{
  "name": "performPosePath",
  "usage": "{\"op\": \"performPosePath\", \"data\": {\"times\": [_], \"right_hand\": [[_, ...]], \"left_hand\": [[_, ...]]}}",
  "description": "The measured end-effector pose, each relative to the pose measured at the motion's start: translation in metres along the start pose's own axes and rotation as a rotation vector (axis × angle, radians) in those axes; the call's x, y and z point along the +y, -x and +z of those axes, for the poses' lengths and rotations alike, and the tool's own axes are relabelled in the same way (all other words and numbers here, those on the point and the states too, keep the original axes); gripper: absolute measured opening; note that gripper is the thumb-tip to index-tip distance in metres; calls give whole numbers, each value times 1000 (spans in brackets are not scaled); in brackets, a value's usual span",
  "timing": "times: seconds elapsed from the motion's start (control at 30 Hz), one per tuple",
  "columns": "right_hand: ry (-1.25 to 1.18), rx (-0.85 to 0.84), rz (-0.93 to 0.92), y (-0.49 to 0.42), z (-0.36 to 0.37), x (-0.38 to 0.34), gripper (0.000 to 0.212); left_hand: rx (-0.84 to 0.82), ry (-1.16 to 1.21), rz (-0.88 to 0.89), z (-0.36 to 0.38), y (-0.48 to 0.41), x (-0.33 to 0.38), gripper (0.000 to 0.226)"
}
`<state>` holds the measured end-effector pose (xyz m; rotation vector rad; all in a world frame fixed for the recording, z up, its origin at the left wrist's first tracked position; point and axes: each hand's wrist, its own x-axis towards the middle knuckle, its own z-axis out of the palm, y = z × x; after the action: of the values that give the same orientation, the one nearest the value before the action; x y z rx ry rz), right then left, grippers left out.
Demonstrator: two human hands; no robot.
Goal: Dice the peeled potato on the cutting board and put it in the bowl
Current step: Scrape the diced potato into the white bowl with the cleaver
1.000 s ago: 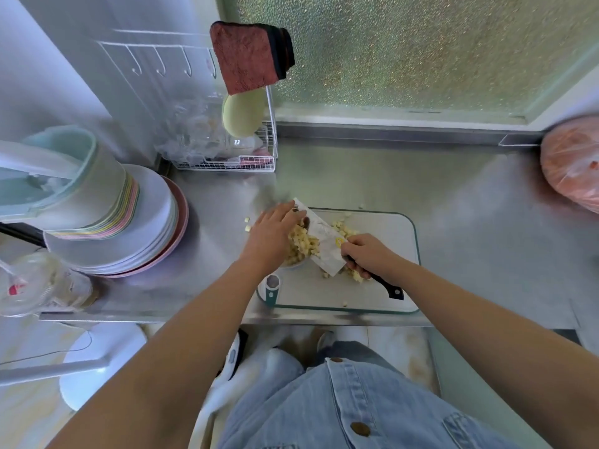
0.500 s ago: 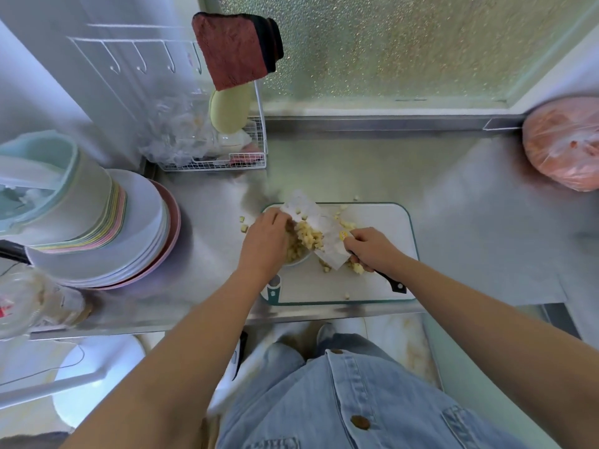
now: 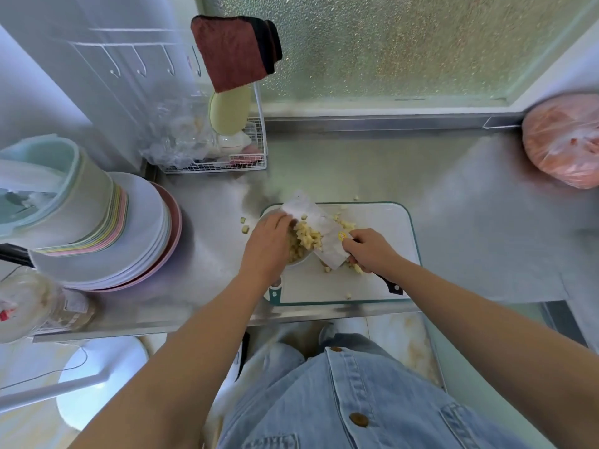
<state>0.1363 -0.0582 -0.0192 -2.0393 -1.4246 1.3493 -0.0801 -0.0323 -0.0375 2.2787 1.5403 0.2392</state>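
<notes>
**While the blade lies slanted, the dice sit between steel and bowl**

Where the cutting board point(image 3: 372, 286) meets its left end, the diced potato point(image 3: 304, 241) is heaped in a pale yellow pile of small, rough cubes. It lies partly against the flat of the knife point(image 3: 324, 231) and partly in the white bowl point(image 3: 296, 262). Only the near curve of the bowl's rim shows.

The knife is a broad rectangular cleaver. Its long axis runs on a diagonal, with the far end of the blade pointing away and to the left. The black handle point(image 3: 390, 285) trails back toward the person's right. The wide face is tilted up, pale and dull, with a small yellow sticker near the heel.

The right hand point(image 3: 372, 251) wraps its fingers round the handle close to the blade. The left hand point(image 3: 269, 244) lies over the bowl with its fingers close together and lightly bent against the pile. Its fingertips are hidden by the potato.

A few loose cubes lie on the white, smooth board, which has rounded corners and a teal edge. A few more stray cubes point(image 3: 244, 226) rest on the brushed steel counter point(image 3: 453, 205) just left of it.

A stack of plates point(image 3: 129, 228) in white and pink stands well to the left. Behind it is a white wire rack point(image 3: 227, 163) with a dark red cloth point(image 3: 233, 50) hung above. A pink plastic bag point(image 3: 564, 140) bulges at the far right, below pebbled glass point(image 3: 389, 43).
</notes>
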Motion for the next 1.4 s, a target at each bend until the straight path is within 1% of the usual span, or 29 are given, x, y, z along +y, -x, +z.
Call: {"op": "performPosePath", "data": {"times": [0.07, 0.13, 0.23, 0.33, 0.43, 0.5, 0.57, 0.67, 0.7, 0.73, 0.8, 0.9, 0.93, 1.0, 1.07, 1.1, 1.13, 1.2, 1.27, 1.33, 1.4], "right_hand": [[12, -13, 2, -1, 2, -3, 33], [31, -11, -6, -1, 4, -7, 33], [19, 12, -6, -4, 2, -8, 31], [-8, 32, -4, -6, 1, -6, 27], [-43, 67, -14, -6, 1, -4, 34], [-36, 70, -27, -5, 3, -6, 36], [-13, 64, -36, -6, 6, -7, 34], [-5, 61, -34, -8, 8, -11, 24], [-20, 64, -24, -8, 9, -12, 21], [-43, 70, -10, -8, 8, -12, 19], [-87, 85, 15, -7, 7, -11, 19], [-130, 97, 32, -7, 8, -10, 21], [-139, 94, 33, -7, 10, -10, 20], [-155, 77, 32, -8, 15, -12, 18], [-171, 61, 26, -9, 19, -15, 18], [-181, 57, 22, -9, 20, -16, 18], [-190, 57, 20, -9, 19, -17, 19], [-208, 62, 25, -10, 15, -13, 20], [-252, 81, 38, -10, 8, -3, 24], [-322, 117, 56, -7, 1, 10, 27], [-369, 171, 65, -1, -9, 25, 33]], "left_hand": [[-14, 25, 105, -2, -6, 10, 64], [-86, 45, 176, 2, -9, 14, 57], [-139, 45, 144, 8, -8, 5, 55], [-103, 41, 111, 6, 0, -7, 58], [-8, 37, 86, 2, 5, -12, 59], [23, 37, 89, 0, 4, -5, 60], [23, 52, 160, 1, 0, 6, 57], [-60, 35, 303, 9, -4, 16, 53], [-77, 31, 319, 11, -2, 15, 51], [-73, 26, 311, 12, 0, 12, 49], [-64, -3, 237, 11, 6, 3, 47], [-64, -73, 155, 7, 14, -8, 54], [-50, -62, 154, 5, 13, -6, 55], [-36, -11, 211, 6, 10, 1, 55], [-81, -14, 266, 9, 8, 8, 53], [-89, -25, 264, 11, 7, 8, 52], [-85, -22, 226, 12, 8, 6, 50], [-29, -10, 93, 12, 11, 1, 41], [34, -16, 12, 10, 13, 1, 35], [97, 55, 21, 9, 10, 9, 31], [141, 141, 94, 12, 2, 27, 31]]}}
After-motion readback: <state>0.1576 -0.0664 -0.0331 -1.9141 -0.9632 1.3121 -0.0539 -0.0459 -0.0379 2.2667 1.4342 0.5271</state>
